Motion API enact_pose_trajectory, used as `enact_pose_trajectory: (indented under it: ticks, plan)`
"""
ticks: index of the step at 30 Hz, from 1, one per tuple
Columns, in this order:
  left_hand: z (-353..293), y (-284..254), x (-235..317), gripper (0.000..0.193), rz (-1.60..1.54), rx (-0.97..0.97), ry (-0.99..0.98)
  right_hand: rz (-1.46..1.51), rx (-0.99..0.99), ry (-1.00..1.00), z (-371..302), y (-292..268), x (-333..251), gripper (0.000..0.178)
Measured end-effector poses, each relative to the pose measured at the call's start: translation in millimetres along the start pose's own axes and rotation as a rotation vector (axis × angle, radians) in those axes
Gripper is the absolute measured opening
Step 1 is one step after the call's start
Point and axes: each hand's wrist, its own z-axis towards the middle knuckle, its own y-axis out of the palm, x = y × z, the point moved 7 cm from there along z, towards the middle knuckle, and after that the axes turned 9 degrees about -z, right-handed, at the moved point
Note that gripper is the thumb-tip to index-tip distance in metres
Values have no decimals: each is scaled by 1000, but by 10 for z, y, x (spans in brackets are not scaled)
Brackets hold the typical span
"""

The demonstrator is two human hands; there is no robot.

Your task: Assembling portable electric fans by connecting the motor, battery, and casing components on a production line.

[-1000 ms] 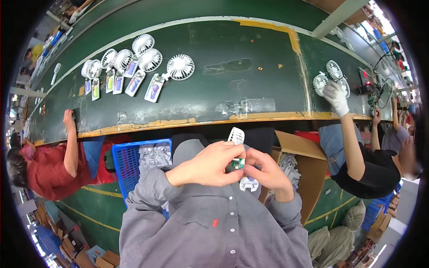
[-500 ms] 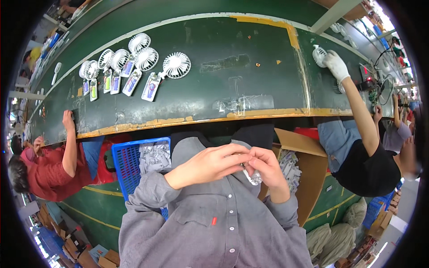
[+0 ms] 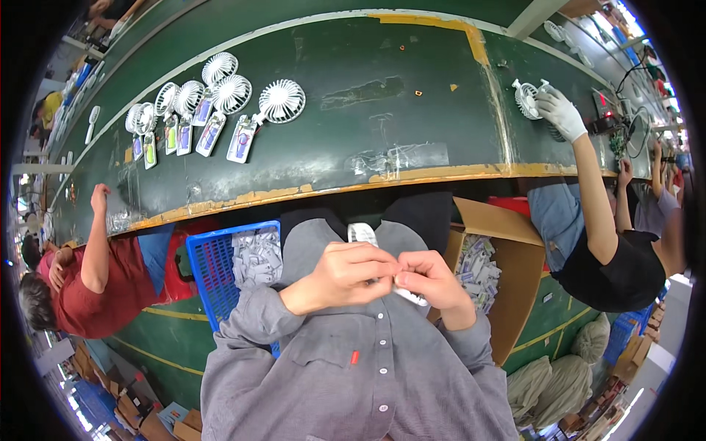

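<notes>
My left hand (image 3: 347, 273) and my right hand (image 3: 435, 281) meet over my lap, in front of my grey shirt. Their fingertips are pinched together, and whatever lies between them is mostly hidden. Below my right fingers a white piece (image 3: 413, 297) shows, held in that hand. Another white part (image 3: 362, 233) pokes out past my left knuckles; I cannot tell whether the two belong to one object. My left fingers are closed, their contents too covered to name.
White handheld fans (image 3: 282, 101) lie grouped on the green bench (image 3: 323, 147). A blue basket (image 3: 213, 283) of small packets stands at my left, an open carton (image 3: 521, 294) of similar pieces at my right. Co-workers sit either side; a white-gloved hand (image 3: 560, 114) holds a fan.
My hands have closed in on each other and shifted slightly left and down. A white part now shows beyond my left hand. The gloved co-worker's hand has moved a little on the bench.
</notes>
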Motion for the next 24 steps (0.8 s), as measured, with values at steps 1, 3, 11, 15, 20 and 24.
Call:
enact_pose_trajectory:
  ticks: [1,3,11,15,20,24]
  plan:
    - [-13,-2,-72,20,-188,24,-127,42,-5,-2,-25,12,-19,15]
    - [-11,35,-71,18,-282,49,-175,74,16,-42,-51,14,-5,15]
    - [-28,401,219,20,159,-63,186,-971,651,-331,-606,29,-282,17]
    - [21,565,242,16,-205,-111,-18,-313,475,-34,-879,-84,91,17]
    - [-128,257,-499,15,-820,116,-755,215,627,-350,-1478,-444,354,32]
    - [-97,-126,-614,16,-1111,300,-583,91,789,7,-2148,-1186,1192,33]
